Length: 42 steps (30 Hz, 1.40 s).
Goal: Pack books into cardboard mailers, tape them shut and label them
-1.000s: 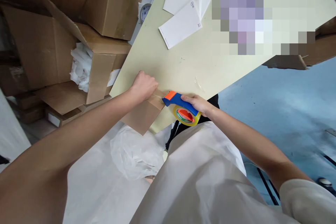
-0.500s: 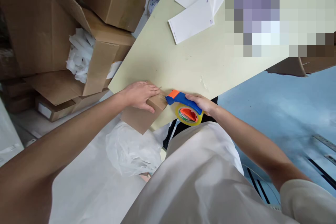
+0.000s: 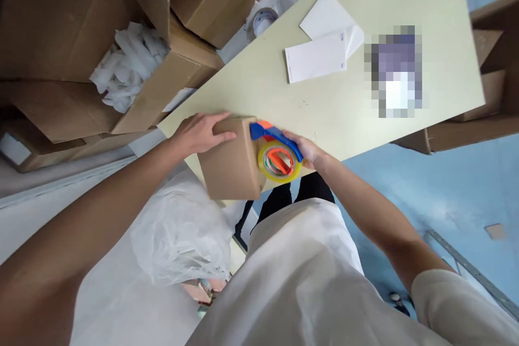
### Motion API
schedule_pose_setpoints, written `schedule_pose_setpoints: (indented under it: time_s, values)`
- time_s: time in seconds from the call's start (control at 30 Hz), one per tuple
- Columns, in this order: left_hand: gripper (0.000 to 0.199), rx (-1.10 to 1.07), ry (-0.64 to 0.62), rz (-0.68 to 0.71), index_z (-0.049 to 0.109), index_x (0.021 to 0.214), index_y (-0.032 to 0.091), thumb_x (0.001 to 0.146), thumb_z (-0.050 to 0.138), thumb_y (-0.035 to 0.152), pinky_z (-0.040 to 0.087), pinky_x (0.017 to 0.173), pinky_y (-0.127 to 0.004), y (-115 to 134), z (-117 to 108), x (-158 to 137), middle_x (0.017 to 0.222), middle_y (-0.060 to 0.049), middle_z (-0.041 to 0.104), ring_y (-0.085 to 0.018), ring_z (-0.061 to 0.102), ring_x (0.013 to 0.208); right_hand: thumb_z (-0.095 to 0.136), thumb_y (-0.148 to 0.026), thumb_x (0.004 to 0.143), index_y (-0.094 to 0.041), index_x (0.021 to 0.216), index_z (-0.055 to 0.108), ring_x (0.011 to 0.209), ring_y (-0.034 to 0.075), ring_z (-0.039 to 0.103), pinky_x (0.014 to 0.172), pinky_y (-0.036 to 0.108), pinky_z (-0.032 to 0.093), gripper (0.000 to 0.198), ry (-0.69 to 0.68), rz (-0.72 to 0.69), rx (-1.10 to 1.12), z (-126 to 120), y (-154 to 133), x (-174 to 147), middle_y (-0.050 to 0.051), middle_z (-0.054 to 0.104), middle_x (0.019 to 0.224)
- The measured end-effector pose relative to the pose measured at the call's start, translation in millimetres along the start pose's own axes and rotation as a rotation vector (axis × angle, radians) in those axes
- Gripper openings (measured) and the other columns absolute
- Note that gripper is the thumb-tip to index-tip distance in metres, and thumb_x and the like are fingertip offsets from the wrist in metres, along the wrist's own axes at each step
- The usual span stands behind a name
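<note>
A small brown cardboard box point(image 3: 227, 173) sits at the near edge of the pale table point(image 3: 259, 92). My left hand point(image 3: 200, 132) grips its upper left part, thumb across the top and fingers along the far side. In my right hand point(image 3: 306, 151) is a blue and orange tape dispenser point(image 3: 279, 138), closed round its handle. A yellowish roll of clear tape point(image 3: 265, 170) is mounted on it. The dispenser's blue front end meets the right side of the box; whether tape is stuck there I cannot make out.
White papers point(image 3: 318, 57) lie farther back on the table, beside a pixelated item point(image 3: 395, 70). Large open cartons point(image 3: 150, 92) crowd the left, one holding white wrapping point(image 3: 125, 65). A tape roll point(image 3: 263, 22) lies behind the table edge. A clear plastic bag point(image 3: 182, 232) hangs below.
The box has been turned and tipped, so a broad side now faces me. My right hand has brought the dispenser slightly left, against the box's right side. The head view has shifted.
</note>
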State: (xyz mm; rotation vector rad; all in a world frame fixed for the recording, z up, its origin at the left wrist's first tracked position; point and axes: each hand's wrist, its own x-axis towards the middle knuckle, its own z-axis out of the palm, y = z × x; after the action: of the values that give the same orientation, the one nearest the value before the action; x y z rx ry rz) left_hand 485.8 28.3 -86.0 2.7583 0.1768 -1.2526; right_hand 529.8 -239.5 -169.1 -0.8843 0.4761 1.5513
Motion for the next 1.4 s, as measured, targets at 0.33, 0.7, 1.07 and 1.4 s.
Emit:
schedule_pose_setpoints:
  time_s: [0.33,0.7,1.07,1.4]
  values:
    - [0.082,-0.072,0.373,-0.017,0.03,0.143,0.034,0.072,0.057,0.064,0.022,0.1,-0.055,42.6,0.2,-11.0,0.158,-0.007,0.008,-0.042,0.024,0.132,0.058,-0.054,0.081,-0.021,0.098,0.058,0.082,0.018,0.065,0.077,0.034,0.056,0.037,0.08,-0.198,-0.271,16.1,-76.6,15.9,0.004,0.069,0.091]
    - [0.076,-0.06,0.417,-0.033,0.032,0.141,0.036,0.074,0.051,0.067,0.025,0.097,-0.052,42.7,2.3,-14.9,0.154,-0.009,0.017,-0.039,0.03,0.128,0.075,-0.023,0.059,-0.022,0.137,0.039,0.117,0.025,0.052,0.1,0.039,0.043,0.087,0.003,-0.503,-0.709,8.0,-52.9,-22.3,0.009,0.053,0.132]
    - [0.077,-0.024,0.349,-0.044,0.035,0.14,0.035,0.072,0.051,0.069,0.026,0.095,-0.052,50.6,8.5,-19.1,0.14,-0.012,0.033,-0.039,0.033,0.121,0.067,-0.009,0.056,-0.026,0.133,0.046,0.11,0.025,0.058,0.099,0.042,0.045,0.082,-0.097,-0.433,-0.807,-42.2,-28.7,-49.4,0.004,0.06,0.124]
    - [0.074,-0.162,0.444,-0.334,0.022,0.144,0.032,0.081,0.036,0.068,0.036,0.09,-0.054,51.5,24.2,-19.2,0.141,-0.017,0.034,-0.039,0.036,0.123,0.068,-0.016,0.059,-0.03,0.136,0.039,0.115,0.027,0.056,0.099,0.044,0.045,0.084,0.039,-0.367,-0.545,-63.8,73.4,-94.6,0.005,0.059,0.126]
